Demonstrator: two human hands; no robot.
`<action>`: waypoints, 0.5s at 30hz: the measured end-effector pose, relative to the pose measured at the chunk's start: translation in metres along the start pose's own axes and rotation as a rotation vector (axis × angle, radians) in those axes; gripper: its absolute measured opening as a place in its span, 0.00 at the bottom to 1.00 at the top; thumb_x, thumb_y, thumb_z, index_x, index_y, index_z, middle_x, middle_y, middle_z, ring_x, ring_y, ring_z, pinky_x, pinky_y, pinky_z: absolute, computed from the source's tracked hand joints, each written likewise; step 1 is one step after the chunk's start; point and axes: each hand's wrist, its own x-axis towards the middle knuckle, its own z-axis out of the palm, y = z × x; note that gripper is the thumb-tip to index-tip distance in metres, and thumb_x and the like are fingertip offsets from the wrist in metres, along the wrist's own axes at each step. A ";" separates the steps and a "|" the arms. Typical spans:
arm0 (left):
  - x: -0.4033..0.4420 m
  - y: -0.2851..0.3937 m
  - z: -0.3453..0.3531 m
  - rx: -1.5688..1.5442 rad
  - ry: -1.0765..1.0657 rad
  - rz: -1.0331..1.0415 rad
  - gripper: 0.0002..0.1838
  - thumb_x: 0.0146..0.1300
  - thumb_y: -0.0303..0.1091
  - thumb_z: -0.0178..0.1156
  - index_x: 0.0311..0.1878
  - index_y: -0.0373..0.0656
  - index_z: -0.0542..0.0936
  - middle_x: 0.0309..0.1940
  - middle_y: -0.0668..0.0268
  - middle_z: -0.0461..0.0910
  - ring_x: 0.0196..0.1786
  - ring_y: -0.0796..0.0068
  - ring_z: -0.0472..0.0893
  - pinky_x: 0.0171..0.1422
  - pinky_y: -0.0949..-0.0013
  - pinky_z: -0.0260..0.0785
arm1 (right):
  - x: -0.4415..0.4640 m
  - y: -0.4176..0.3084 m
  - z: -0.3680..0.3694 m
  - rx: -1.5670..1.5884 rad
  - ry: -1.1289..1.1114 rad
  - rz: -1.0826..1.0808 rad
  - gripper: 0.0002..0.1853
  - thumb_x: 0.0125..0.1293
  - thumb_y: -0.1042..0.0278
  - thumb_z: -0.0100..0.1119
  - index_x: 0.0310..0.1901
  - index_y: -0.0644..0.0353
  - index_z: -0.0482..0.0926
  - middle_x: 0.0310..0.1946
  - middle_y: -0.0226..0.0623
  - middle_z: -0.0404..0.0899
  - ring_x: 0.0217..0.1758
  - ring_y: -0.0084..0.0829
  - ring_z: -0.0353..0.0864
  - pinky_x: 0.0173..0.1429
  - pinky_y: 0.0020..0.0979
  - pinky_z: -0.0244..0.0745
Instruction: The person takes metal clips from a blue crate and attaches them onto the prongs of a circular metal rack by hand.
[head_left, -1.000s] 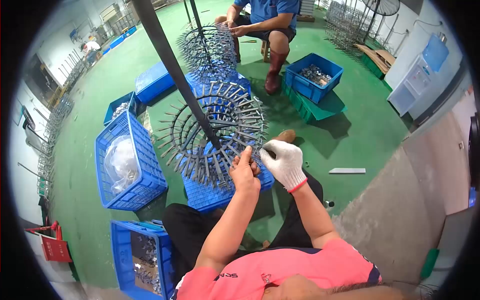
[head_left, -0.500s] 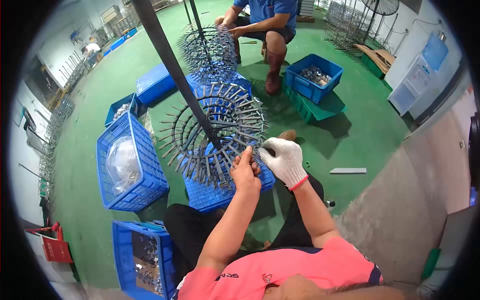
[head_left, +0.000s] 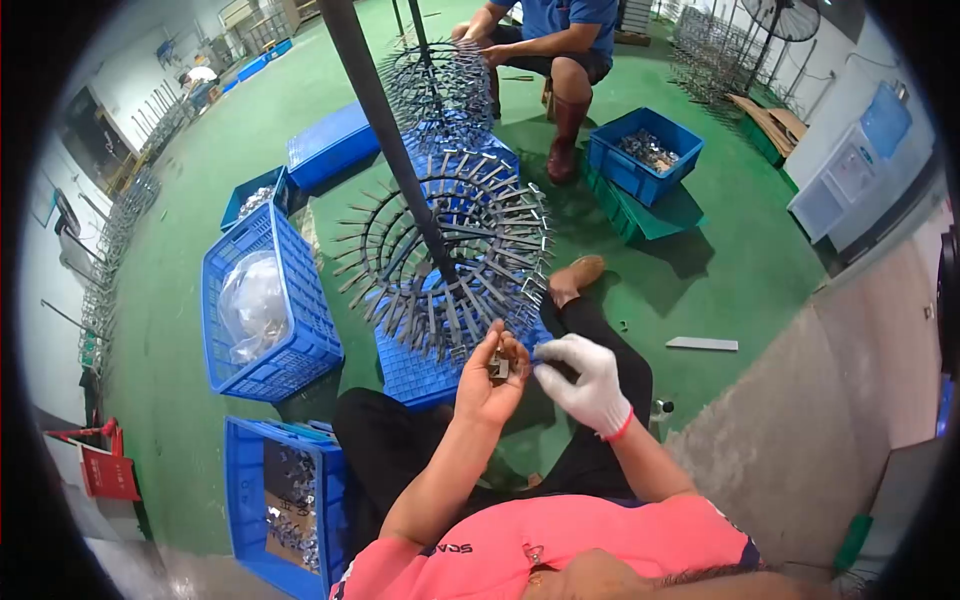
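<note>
My bare left hand (head_left: 488, 388) is closed around small shiny metal pieces (head_left: 499, 368), palm up, just below the front rim of a round rack. To its right is my right hand (head_left: 590, 388) in a white knitted glove with a red cuff, thumb and index finger apart and nothing visible between them. The round metal rack (head_left: 450, 300) has rings of flat prongs around a dark upright pole (head_left: 385, 120). Small metal pieces (head_left: 537, 285) hang on prongs along its right side. Beneath the rack is an upturned blue crate (head_left: 415, 375).
A blue mesh crate (head_left: 325, 350) with a plastic bag stands left; below it, a blue bin (head_left: 237, 500) holds metal pieces. A co-worker (head_left: 570, 45) sits by a second prong rack (head_left: 435, 95). A blue bin (head_left: 612, 170) of metal parts and a pale strip (head_left: 702, 344) are right.
My right hand has come away from the rack's right edge, down toward me. My left hand has drawn back slightly and turned palm up, showing the metal pieces in it.
</note>
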 end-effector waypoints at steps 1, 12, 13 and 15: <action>-0.003 0.003 -0.005 -0.056 -0.065 -0.027 0.10 0.68 0.28 0.56 0.51 0.43 0.78 0.37 0.65 0.81 0.40 0.71 0.82 0.55 0.61 0.76 | -0.004 -0.006 0.004 0.018 0.017 -0.019 0.13 0.50 0.79 0.66 0.40 0.64 0.82 0.30 0.37 0.80 0.28 0.27 0.80 0.33 0.25 0.73; -0.027 0.005 0.003 0.205 0.019 -0.041 0.10 0.65 0.32 0.61 0.49 0.45 0.79 0.45 0.63 0.82 0.52 0.68 0.80 0.60 0.55 0.71 | 0.001 -0.003 0.015 -0.338 0.143 -0.309 0.09 0.52 0.71 0.67 0.36 0.56 0.83 0.26 0.33 0.79 0.26 0.36 0.79 0.30 0.33 0.72; -0.027 0.005 -0.001 0.273 0.034 -0.043 0.10 0.65 0.33 0.61 0.49 0.46 0.80 0.45 0.64 0.82 0.53 0.68 0.80 0.59 0.56 0.72 | 0.001 0.000 0.015 -0.311 0.171 -0.282 0.08 0.52 0.71 0.67 0.36 0.56 0.83 0.25 0.34 0.79 0.25 0.36 0.79 0.30 0.33 0.72; -0.024 0.005 -0.007 0.408 0.075 -0.042 0.10 0.64 0.37 0.63 0.46 0.48 0.80 0.42 0.67 0.81 0.47 0.71 0.80 0.46 0.65 0.74 | 0.003 0.002 0.017 -0.168 0.194 -0.172 0.07 0.53 0.71 0.68 0.34 0.58 0.83 0.24 0.35 0.78 0.24 0.35 0.78 0.29 0.31 0.72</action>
